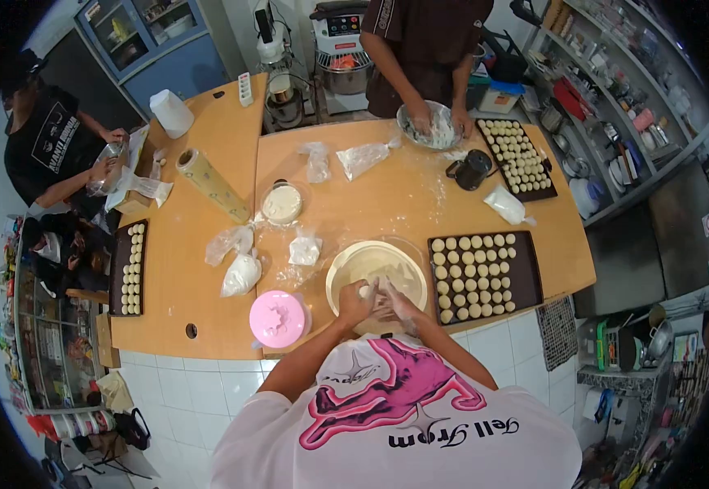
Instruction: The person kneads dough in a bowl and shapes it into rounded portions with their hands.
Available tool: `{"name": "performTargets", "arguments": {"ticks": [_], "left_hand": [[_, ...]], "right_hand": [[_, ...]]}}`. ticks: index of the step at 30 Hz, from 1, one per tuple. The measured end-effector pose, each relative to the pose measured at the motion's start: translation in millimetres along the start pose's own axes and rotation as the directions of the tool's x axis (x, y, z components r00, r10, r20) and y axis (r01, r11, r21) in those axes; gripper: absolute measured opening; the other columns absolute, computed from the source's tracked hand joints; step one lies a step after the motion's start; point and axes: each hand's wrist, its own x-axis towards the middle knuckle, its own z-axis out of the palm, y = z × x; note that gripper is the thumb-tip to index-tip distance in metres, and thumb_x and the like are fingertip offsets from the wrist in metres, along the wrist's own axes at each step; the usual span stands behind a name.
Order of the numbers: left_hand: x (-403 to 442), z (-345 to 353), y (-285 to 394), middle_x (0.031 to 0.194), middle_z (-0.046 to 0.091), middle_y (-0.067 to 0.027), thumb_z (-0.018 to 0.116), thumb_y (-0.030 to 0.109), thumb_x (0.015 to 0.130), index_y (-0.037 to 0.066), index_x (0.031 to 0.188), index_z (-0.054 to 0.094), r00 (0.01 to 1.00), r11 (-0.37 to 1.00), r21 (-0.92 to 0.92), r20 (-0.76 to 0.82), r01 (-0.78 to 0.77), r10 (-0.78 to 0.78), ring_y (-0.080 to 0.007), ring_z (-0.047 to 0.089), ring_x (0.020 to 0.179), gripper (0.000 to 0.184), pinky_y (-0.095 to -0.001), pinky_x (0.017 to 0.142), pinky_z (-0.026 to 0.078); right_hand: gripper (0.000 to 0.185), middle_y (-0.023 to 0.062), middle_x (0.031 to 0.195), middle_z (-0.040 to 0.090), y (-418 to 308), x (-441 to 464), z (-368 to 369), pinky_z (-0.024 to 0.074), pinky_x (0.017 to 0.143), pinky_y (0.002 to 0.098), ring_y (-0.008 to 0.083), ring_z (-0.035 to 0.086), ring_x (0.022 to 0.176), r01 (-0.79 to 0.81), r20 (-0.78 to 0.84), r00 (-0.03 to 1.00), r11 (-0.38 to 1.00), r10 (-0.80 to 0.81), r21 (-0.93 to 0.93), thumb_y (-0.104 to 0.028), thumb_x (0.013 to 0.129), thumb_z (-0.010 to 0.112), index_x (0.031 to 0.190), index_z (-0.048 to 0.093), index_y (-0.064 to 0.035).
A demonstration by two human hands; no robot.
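Note:
My left hand (357, 300) is over the left side of a cream-coloured bowl (334, 275), its fingers curled round a small pale piece of dough (365, 290). Beside it, over the bowl's middle, my right hand (397, 303) has its fingers stretched out, with flour on them. Pale flour or dough lies in the bowl. A dark tray (526, 269) with rows of small round dough balls stands just right of the bowl. To the left are a pink lidded container (278, 319) and a bag of white powder (241, 274).
Across the wooden table (346, 204), a person works in a metal bowl (430, 140). More dough balls fill a back-right tray (514, 159) and a left tray (129, 269). Another person handles plastic at the left. A dark jug (472, 169) and a film roll (212, 186) are nearby.

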Motion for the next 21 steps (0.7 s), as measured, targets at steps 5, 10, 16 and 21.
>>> {"name": "performTargets", "arguments": {"ticks": [5, 10, 16, 21], "left_hand": [[5.6, 33.6, -69.6, 0.097, 0.065, -0.0091, 0.037, 0.064, 0.087, 0.003, 0.112, 0.058, 0.793, 0.089, -0.800, 0.560, 0.593, -0.240, -0.0223, 0.062, 0.079, 0.069, -0.0382, 0.071, 0.049], [-3.1, -3.5, -2.5, 0.119, 0.055, -0.0130, 0.028, 0.074, 0.082, 0.003, 0.130, 0.040, 0.685, -0.218, -0.672, 0.729, 0.707, -0.025, -0.0249, 0.056, 0.106, 0.086, -0.0383, 0.094, 0.042], [-1.9, 1.7, -20.1, 0.125, 0.051, -0.0174, 0.024, 0.079, 0.079, -0.003, 0.132, 0.038, 0.551, 0.044, -0.562, 0.822, 0.826, 0.142, -0.0275, 0.049, 0.116, 0.098, -0.0404, 0.103, 0.034], [3.0, 19.9, -26.5, 0.115, 0.058, -0.0169, 0.023, 0.074, 0.084, -0.005, 0.122, 0.047, 0.562, 0.430, -0.519, 0.826, 0.739, 0.031, -0.0287, 0.058, 0.100, 0.090, -0.0389, 0.098, 0.039]], "right_hand": [[0.070, 0.0133, 0.135, 0.041, 24.7, 25.9, -6.5, 0.0455, 0.086, 0.0371, 0.0255, 0.051, 0.110, 0.520, -0.072, 0.705, 0.583, -0.706, -0.624, -0.046, 0.081, 0.062, 0.135, 0.038, -0.0079], [0.052, 0.0154, 0.125, 0.050, -7.1, -3.9, 18.1, 0.0410, 0.092, 0.0408, 0.0337, 0.047, 0.113, 0.380, 0.163, 0.494, 0.044, -0.854, -0.924, -0.028, 0.069, 0.074, 0.115, 0.058, -0.0070], [0.024, 0.0147, 0.078, 0.062, -11.9, 9.3, -3.1, 0.0483, 0.070, 0.0366, 0.0252, 0.060, 0.072, 0.430, 0.021, 0.390, 0.162, -0.921, -0.888, -0.024, 0.075, 0.069, 0.085, 0.067, -0.0020], [0.028, 0.0107, 0.057, 0.052, -29.1, 11.7, -4.7, 0.0424, 0.058, 0.0291, 0.0079, 0.043, 0.061, 0.407, -0.294, 0.586, 0.588, -0.755, -0.699, -0.021, 0.087, 0.060, 0.078, 0.063, 0.0046]]}}
